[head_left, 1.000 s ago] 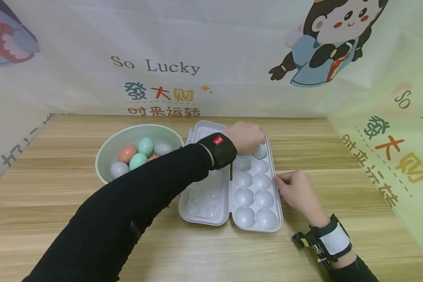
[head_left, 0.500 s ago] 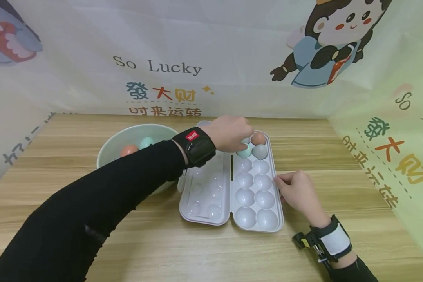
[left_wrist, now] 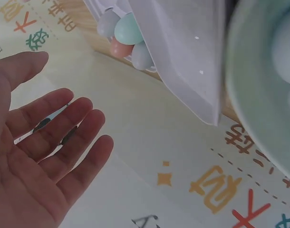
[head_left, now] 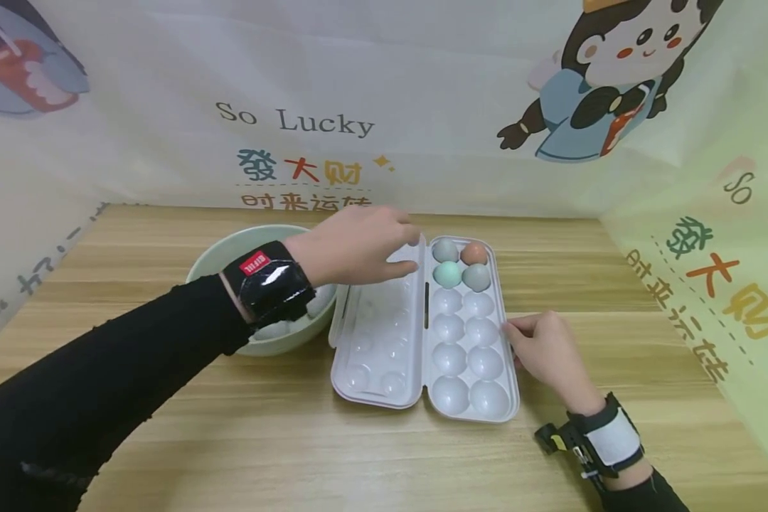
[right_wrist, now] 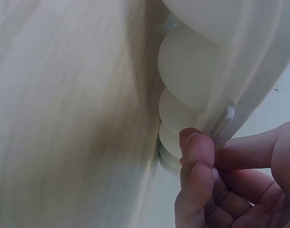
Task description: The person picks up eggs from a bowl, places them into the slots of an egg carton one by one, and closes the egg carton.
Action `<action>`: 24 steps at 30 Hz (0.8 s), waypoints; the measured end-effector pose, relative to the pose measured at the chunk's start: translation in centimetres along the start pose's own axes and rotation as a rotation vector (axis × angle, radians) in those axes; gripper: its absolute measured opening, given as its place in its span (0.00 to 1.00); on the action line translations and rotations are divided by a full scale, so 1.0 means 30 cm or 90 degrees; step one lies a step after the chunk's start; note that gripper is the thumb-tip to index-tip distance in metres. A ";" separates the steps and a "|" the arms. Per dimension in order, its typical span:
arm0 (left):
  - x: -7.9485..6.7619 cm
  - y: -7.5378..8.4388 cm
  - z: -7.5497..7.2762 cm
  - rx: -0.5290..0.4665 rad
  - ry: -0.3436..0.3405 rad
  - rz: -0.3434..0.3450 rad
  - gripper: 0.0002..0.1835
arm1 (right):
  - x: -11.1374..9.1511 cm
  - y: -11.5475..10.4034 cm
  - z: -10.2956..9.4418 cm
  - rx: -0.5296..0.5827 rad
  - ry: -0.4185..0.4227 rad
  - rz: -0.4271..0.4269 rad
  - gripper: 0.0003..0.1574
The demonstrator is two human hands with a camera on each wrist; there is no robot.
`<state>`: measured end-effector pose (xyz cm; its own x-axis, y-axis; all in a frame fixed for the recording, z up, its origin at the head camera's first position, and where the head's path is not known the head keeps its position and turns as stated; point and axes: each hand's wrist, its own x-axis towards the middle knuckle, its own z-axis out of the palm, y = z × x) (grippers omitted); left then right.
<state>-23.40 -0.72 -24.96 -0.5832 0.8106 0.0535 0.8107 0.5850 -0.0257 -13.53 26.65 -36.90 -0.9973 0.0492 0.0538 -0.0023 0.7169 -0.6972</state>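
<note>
My left hand (head_left: 358,245) hangs over the lid side of the white egg carton (head_left: 450,328), fingers spread and holding nothing; the left wrist view shows its bare palm (left_wrist: 31,175). Filling the carton's two far rows are a grey-blue egg (head_left: 445,249), an orange egg (head_left: 474,253), a mint egg (head_left: 448,274) and a second grey egg (head_left: 476,277). With thumb and fingers my right hand (head_left: 546,350) pinches the carton's right rim. In the right wrist view those fingertips (right_wrist: 198,147) grip the edge beside the rounded cups (right_wrist: 188,66).
A pale green bowl (head_left: 275,348) stands left of the carton, partly hidden by the left forearm, with pale eggs (left_wrist: 285,50) inside. The carton's lid (head_left: 377,341) lies folded back beside the bowl. A printed sheet (head_left: 435,107) walls off the back of the wooden table (head_left: 262,441).
My left hand has let go of the egg at the carton's far end and moved left toward the bowl, uncovering the eggs there. The right hand keeps its grip on the rim.
</note>
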 end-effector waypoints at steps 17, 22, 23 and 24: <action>-0.320 -0.152 0.060 -0.100 0.077 -0.136 0.18 | -0.002 0.013 0.000 0.003 -0.008 0.014 0.14; -0.386 -0.172 0.095 -0.143 0.094 -0.166 0.16 | 0.000 0.011 -0.001 0.004 -0.010 0.010 0.15; -0.398 -0.174 0.105 -0.146 0.098 -0.165 0.15 | 0.001 0.010 -0.001 0.003 -0.011 0.009 0.15; -0.410 -0.176 0.116 -0.147 0.100 -0.162 0.13 | 0.001 0.009 -0.001 0.003 -0.012 0.008 0.15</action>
<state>-20.69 -13.67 -28.96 -0.7670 0.6155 0.1816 0.6416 0.7308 0.2330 -13.57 26.86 -37.05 -0.9985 0.0458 0.0313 0.0107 0.7133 -0.7008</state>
